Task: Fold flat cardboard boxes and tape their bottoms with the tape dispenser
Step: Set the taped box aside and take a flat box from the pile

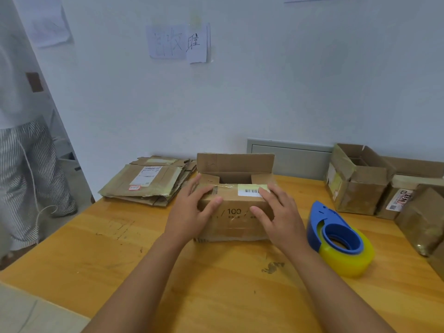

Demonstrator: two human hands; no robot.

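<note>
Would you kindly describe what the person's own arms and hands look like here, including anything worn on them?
Both forearms are bare all the way to the bottom edge of the picture: no sleeve, glove, watch, bracelet or ring shows. The left hand and the right hand have short, unpainted nails. No markings, bandages or cables are visible on either arm.

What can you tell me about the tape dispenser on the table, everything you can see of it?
The tape dispenser is blue plastic, with a rounded guard rising to a point at its far end and a ring-shaped hub. A roll of yellowish clear tape sits around the hub. It lies on its side on the wooden table, just beyond the right hand and beside the open cardboard box both hands press on. No hand touches it.
</note>
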